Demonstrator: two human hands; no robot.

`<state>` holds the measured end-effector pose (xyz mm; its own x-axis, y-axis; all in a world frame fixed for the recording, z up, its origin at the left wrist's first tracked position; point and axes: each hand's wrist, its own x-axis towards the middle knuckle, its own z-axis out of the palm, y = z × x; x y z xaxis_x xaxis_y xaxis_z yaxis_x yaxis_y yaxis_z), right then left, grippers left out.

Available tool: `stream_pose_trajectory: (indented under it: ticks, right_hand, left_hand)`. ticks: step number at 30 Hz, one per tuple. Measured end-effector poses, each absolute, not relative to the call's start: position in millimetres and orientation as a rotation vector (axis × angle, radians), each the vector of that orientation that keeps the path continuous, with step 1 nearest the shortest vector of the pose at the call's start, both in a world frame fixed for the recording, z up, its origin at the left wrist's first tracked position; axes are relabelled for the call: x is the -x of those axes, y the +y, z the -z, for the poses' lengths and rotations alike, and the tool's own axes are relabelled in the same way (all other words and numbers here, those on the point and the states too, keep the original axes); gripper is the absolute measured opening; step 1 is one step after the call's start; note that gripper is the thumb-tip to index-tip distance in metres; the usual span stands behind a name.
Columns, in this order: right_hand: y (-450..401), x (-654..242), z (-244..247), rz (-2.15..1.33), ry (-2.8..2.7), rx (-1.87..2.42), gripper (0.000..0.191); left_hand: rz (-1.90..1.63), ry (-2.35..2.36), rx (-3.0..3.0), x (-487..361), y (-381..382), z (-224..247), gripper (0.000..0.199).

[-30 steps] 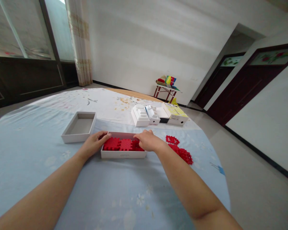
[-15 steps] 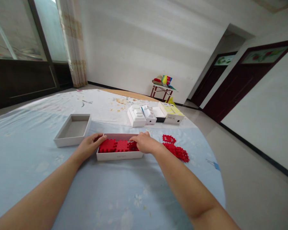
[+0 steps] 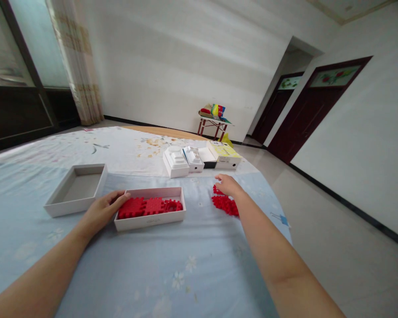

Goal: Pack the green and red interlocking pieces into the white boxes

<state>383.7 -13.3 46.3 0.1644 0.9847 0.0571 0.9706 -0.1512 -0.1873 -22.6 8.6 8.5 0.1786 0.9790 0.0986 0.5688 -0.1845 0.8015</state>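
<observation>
A white box (image 3: 151,224) holds several red interlocking pieces (image 3: 153,206) lying in a row. My left hand (image 3: 102,210) grips the box's left end, thumb over the rim. To the right, more red pieces (image 3: 224,204) lie on the cloth, partly hidden by my right forearm. My right hand (image 3: 228,184) is over the rear piece of that pile, its fingers bent; whether they touch or pinch it is too small to tell.
An open, shallow box lid (image 3: 71,206) lies left of my left hand. Behind stand white boxes (image 3: 179,170) and a yellow-topped box (image 3: 228,161). A blue clip (image 3: 284,220) sits at the table's right edge.
My right hand has left the white box and moved right to the loose red pieces. My left hand stays on the box. The whole view has shifted as the camera turned.
</observation>
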Motion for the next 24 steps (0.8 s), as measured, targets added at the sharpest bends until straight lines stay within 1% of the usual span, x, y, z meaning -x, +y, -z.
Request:
stream_pose_trajectory:
  ticks: [4,7,10,13,20,22,24]
  right_hand:
    - [0.0,-407.5,-33.1,-0.148,-1.842,2.423,0.043]
    - [4.4,-416.3,-27.4,-0.177,-1.811,2.504,0.047]
    - [7.7,-420.0,-23.1,-0.224,-1.826,2.527,0.052]
    - [11.0,-417.6,-22.1,-0.254,-1.85,2.501,0.052]
    - [8.6,-374.7,-39.0,-0.154,-1.989,2.195,0.029]
    - [3.1,-355.5,-43.6,-0.083,-2.059,2.042,0.021]
    - [-3.5,-338.9,-46.4,-0.091,-2.186,1.813,0.021]
  left_hand:
    - [-0.826,1.463,-1.839,23.5,8.8,-8.5,0.059]
    - [-0.832,1.442,-1.83,22.3,7.4,-9.9,0.06]
    - [-0.829,1.452,-1.827,21.1,6.7,-10.8,0.061]
    - [-0.821,1.463,-1.829,21.2,7.8,-10.2,0.061]
    - [-0.878,1.433,-1.811,22.0,8.6,-8.8,0.056]
    - [-0.896,1.424,-1.803,21.8,7.9,-9.2,0.055]
    - [-0.91,1.422,-1.803,21.7,7.4,-9.5,0.054]
